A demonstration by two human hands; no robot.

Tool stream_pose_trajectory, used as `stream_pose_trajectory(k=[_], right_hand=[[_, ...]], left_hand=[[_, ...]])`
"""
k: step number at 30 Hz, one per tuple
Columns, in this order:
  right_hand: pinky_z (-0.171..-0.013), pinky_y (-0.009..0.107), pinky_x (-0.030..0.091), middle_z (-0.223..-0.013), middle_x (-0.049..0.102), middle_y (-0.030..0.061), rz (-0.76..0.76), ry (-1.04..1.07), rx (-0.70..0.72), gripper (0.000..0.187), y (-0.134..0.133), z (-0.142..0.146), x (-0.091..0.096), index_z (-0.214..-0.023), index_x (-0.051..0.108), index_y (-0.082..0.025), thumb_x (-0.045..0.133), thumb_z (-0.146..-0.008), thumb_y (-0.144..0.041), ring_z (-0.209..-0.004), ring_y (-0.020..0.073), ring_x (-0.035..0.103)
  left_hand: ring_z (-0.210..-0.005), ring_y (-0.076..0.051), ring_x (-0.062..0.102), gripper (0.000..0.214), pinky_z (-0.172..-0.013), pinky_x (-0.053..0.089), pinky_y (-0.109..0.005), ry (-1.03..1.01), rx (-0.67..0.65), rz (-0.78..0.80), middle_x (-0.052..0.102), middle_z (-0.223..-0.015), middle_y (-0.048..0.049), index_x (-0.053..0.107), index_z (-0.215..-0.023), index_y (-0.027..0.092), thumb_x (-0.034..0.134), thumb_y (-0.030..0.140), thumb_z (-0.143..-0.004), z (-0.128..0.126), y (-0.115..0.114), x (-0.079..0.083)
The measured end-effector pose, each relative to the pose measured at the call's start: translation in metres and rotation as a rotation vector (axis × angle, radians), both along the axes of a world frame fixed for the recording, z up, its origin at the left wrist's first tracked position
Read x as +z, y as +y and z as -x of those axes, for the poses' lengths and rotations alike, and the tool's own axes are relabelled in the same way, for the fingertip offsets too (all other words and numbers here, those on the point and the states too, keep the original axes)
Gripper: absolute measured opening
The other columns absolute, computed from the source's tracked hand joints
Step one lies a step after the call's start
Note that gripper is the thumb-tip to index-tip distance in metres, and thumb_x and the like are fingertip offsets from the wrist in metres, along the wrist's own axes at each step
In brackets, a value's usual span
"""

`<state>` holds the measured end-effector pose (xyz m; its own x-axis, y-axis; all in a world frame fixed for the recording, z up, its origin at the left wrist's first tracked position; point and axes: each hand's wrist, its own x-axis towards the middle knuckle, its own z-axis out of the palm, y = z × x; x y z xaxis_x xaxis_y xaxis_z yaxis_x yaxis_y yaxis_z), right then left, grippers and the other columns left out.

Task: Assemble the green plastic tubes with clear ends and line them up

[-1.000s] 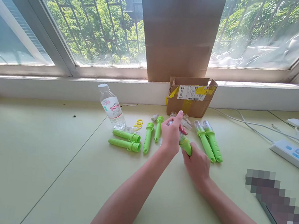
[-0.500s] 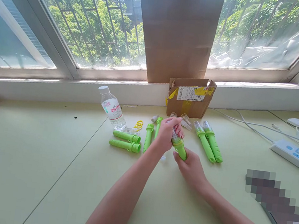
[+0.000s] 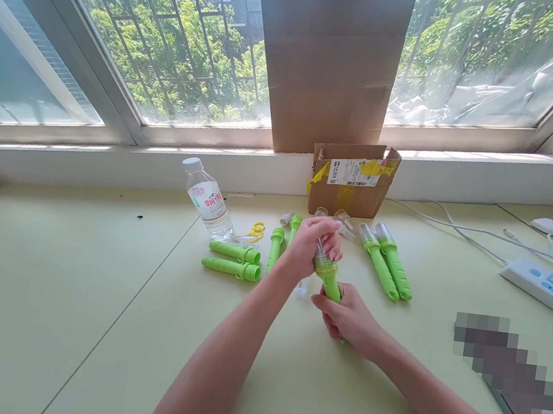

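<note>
While right fingers (image 3: 328,307) grip green handle (image 3: 330,286) — left fingers (image 3: 334,248) curl closely round clear cap (image 3: 321,255).

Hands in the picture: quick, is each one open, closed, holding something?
Left hand: closed, holding the clear top.
Right hand: closed, holding the green handle below it.

The single view comes from a head-worn camera over the near side of the surface (image 3: 106,320), facing forward and down across it. The surface fills the lower half and runs out of frame at the bottom; its far edge crosses near mid-height, with windows (image 3: 199,56) beyond. The camera is near enough for both forearms (image 3: 234,343) to enter from below, the left hand (image 3: 315,242) and right hand (image 3: 348,316) lying right of centre, between the surface's far edge and the frame's bottom.
</note>
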<state>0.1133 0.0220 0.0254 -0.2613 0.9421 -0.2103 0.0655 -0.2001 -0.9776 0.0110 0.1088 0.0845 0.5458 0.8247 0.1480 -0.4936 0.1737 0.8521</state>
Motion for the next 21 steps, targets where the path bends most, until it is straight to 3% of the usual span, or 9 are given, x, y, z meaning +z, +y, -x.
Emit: stream_pose_trajectory(k=[6, 10, 13, 17, 19, 21], right_hand=[[-0.038, 0.022, 0.025, -0.048, 0.033, -0.0097, -0.05, -0.023, -0.094, 0.032, -0.002, 0.004, -0.006, -0.065, 0.033, -0.023, 0.054, -0.082, -0.04, -0.038, 0.0068, 0.032], [-0.045, 0.023, 0.034, -0.059, 0.041, -0.0073, -0.227, -0.05, -0.187, 0.012, -0.007, 0.004, -0.012, -0.085, 0.048, -0.021, 0.053, -0.082, -0.032, -0.046, 0.0091, 0.04], [-0.048, 0.024, 0.04, -0.073, 0.052, -0.0032, -0.334, -0.086, -0.31, 0.029, -0.006, 0.001, -0.017, -0.107, 0.048, -0.021, 0.053, -0.079, -0.026, -0.053, 0.0108, 0.046], [-0.046, 0.025, 0.046, -0.09, 0.058, 0.0026, -0.321, -0.028, -0.44, 0.05, 0.001, -0.004, -0.02, -0.125, 0.043, -0.022, 0.055, -0.077, -0.028, -0.058, 0.0128, 0.054], [-0.042, 0.026, 0.047, -0.093, 0.059, 0.0042, -0.267, 0.006, -0.502, 0.055, 0.006, -0.009, -0.019, -0.129, 0.043, -0.022, 0.057, -0.077, -0.032, -0.058, 0.0138, 0.056], [-0.04, 0.026, 0.047, -0.097, 0.06, 0.0061, -0.215, -0.004, -0.577, 0.061, 0.012, -0.014, -0.019, -0.133, 0.043, -0.02, 0.06, -0.077, -0.037, -0.056, 0.0135, 0.056]], left_hand=[[-0.038, -0.006, 0.039, 0.045, -0.046, 0.038, -0.024, 0.042, 0.04, -0.008, 0.034, -0.044, 0.007, 0.034, -0.052, 0.018, 0.063, 0.042, -0.076, -0.003, -0.001, 0.001], [-0.047, -0.008, 0.049, 0.044, -0.05, 0.041, -0.023, 0.15, 0.179, -0.055, 0.048, -0.054, 0.0031, 0.046, -0.059, 0.017, 0.064, 0.055, -0.073, -0.007, 0.001, 0.002], [-0.056, -0.01, 0.054, 0.041, -0.054, 0.043, -0.022, 0.281, 0.386, -0.101, 0.058, -0.065, 0.0001, 0.054, -0.072, 0.017, 0.068, 0.056, -0.069, -0.006, 0.006, 0.001], [-0.057, -0.011, 0.054, 0.041, -0.054, 0.039, -0.022, 0.496, 0.607, -0.184, 0.061, -0.072, -0.0013, 0.058, -0.082, 0.018, 0.066, 0.056, -0.071, 0.004, 0.016, -0.003], [-0.057, -0.012, 0.053, 0.037, -0.053, 0.036, -0.022, 0.621, 0.627, -0.274, 0.061, -0.072, -0.0015, 0.058, -0.08, 0.02, 0.063, 0.056, -0.074, 0.011, 0.019, -0.004], [-0.056, -0.014, 0.051, 0.032, -0.054, 0.033, -0.022, 0.796, 0.561, -0.406, 0.059, -0.066, -0.0009, 0.058, -0.074, 0.021, 0.065, 0.052, -0.073, 0.019, 0.019, -0.005]])
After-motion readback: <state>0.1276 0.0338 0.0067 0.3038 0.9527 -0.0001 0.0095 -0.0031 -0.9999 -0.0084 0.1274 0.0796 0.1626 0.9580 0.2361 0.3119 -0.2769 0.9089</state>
